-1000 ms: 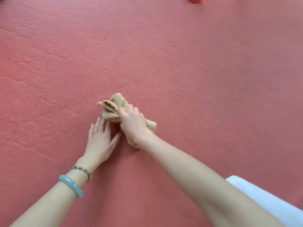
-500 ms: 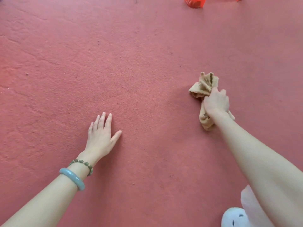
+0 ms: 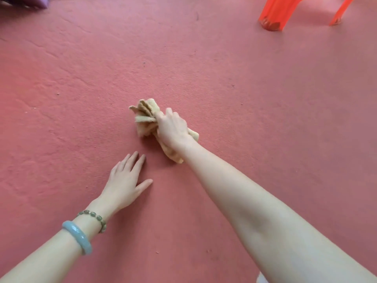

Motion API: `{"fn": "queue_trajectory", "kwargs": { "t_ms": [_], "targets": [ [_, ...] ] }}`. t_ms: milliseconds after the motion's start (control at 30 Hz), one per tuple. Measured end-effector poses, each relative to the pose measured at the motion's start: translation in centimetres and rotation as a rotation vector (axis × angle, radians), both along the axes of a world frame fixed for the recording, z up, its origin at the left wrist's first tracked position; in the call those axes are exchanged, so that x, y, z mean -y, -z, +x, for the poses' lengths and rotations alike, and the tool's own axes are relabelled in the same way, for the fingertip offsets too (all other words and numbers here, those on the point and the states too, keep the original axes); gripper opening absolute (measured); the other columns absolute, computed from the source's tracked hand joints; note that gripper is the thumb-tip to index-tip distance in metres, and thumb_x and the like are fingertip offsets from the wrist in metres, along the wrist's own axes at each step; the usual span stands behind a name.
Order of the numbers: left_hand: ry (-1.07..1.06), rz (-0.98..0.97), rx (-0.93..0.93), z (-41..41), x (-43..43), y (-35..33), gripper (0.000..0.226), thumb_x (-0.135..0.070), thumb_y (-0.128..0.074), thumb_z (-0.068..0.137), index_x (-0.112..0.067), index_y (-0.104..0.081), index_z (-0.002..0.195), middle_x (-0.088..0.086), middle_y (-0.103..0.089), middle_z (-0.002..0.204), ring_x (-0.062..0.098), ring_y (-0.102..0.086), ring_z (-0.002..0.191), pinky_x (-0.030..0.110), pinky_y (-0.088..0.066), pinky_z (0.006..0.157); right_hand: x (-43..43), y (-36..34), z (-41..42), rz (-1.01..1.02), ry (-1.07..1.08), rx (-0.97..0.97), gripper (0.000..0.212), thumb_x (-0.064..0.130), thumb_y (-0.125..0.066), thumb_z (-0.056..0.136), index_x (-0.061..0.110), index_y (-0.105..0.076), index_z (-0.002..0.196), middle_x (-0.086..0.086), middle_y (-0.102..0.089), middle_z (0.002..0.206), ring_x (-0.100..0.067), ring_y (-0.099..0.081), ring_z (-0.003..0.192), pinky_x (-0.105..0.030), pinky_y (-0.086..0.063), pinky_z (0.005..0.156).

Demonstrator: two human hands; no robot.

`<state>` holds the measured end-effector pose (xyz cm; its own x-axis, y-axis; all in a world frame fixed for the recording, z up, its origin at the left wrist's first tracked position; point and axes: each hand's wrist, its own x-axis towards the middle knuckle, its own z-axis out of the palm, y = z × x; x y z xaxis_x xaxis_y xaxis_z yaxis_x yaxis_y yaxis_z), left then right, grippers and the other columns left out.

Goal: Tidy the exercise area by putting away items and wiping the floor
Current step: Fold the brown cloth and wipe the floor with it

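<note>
At about seven o'clock the left hand (image 3: pixel 124 182) lies flat on the red floor (image 3: pixel 265 119), fingers spread and palm down, holding nothing; it looks to be a prop for the person's weight. Its wrist carries two bracelets, a pale green bangle (image 3: pixel 78 236) and a string of green beads (image 3: pixel 95 218). Near the centre, just up toward one o'clock from that hand and apart from it, the right hand (image 3: pixel 172 128) is closed in a fist around one bunched tan cloth (image 3: pixel 145 117), pressed to the floor, its loose ends fanning out on both sides of the fist. I judge the wiping to be under way, not finished: a few dark specks show toward twelve o'clock. No loose exercise items lie in view, so the putting-away may be done here. At one o'clock two orange plastic legs (image 3: pixel 273 17) stand, likely one stool; at eleven o'clock one purple corner (image 3: pixel 30 2) shows.
</note>
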<state>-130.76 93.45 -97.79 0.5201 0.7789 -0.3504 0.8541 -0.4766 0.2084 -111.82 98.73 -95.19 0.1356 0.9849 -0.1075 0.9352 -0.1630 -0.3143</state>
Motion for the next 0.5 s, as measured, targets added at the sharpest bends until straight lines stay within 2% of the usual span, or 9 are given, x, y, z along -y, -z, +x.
{"fn": "queue_trajectory", "kwargs": {
  "t_ms": [67, 133, 200, 333, 433, 500],
  "targets": [
    [0.001, -0.006, -0.028, 0.1, 0.0, 0.0, 0.079, -0.056, -0.043, 0.091, -0.019, -0.008, 0.151, 0.005, -0.004, 0.159, 0.021, -0.001, 0.147, 0.036, -0.008, 0.118, -0.2, 0.2, 5.0, -0.017, 0.093, -0.07, 0.046, 0.013, -0.038, 0.093, 0.017, -0.037, 0.139, -0.018, -0.049, 0.113, -0.039, -0.053, 0.104, -0.044, -0.044, 0.082],
    [-0.023, -0.023, -0.032, 0.6, -0.1, -0.1, 0.083, -0.058, -0.046, 0.089, -0.018, -0.008, 0.151, 0.007, -0.003, 0.159, 0.021, -0.001, 0.147, 0.036, -0.008, 0.118, 0.0, 0.4, 10.4, -0.02, 0.252, -0.079, 0.04, 0.011, -0.035, 0.092, 0.013, -0.043, 0.131, -0.02, -0.048, 0.112, -0.042, -0.053, 0.104, -0.045, -0.043, 0.082],
    [-0.047, -0.045, -0.048, 1.1, -0.2, -0.3, 0.09, -0.06, -0.049, 0.085, -0.016, -0.007, 0.151, 0.009, -0.003, 0.159, 0.023, -0.001, 0.147, 0.037, -0.009, 0.118, 0.8, 0.5, 15.4, -0.023, 0.394, -0.051, 0.037, 0.011, -0.035, 0.091, 0.011, -0.047, 0.125, -0.021, -0.048, 0.114, -0.043, -0.052, 0.105, -0.045, -0.043, 0.085],
    [-0.081, -0.071, -0.099, 2.1, 0.3, -0.5, 0.094, -0.062, -0.048, 0.085, -0.013, -0.002, 0.151, 0.01, 0.004, 0.159, 0.024, 0.005, 0.147, 0.038, -0.005, 0.119, 3.3, 0.1, 24.3, -0.044, 0.557, 0.094, 0.039, 0.011, -0.035, 0.091, 0.011, -0.045, 0.129, -0.023, -0.046, 0.117, -0.044, -0.049, 0.109, -0.048, -0.041, 0.091],
    [-0.101, -0.102, -0.098, 2.3, 0.3, -0.2, 0.095, -0.06, -0.05, 0.085, -0.012, -0.001, 0.151, 0.011, 0.007, 0.158, 0.024, 0.008, 0.146, 0.039, -0.002, 0.119, 4.4, -0.4, 27.5, -0.096, 0.656, 0.18, 0.04, 0.009, -0.036, 0.093, 0.008, -0.043, 0.132, -0.024, -0.044, 0.122, -0.044, -0.046, 0.112, -0.048, -0.039, 0.093],
    [-0.109, -0.121, -0.096, 2.3, 0.3, -0.1, 0.095, -0.059, -0.052, 0.085, -0.013, -0.001, 0.151, 0.011, 0.007, 0.158, 0.024, 0.01, 0.146, 0.039, 0.0, 0.119, 3.6, -0.5, 25.9, -0.101, 0.627, 0.163, 0.038, 0.009, -0.037, 0.093, 0.007, -0.043, 0.13, -0.024, -0.044, 0.123, -0.044, -0.047, 0.112, -0.046, -0.039, 0.093]
  ]
}}
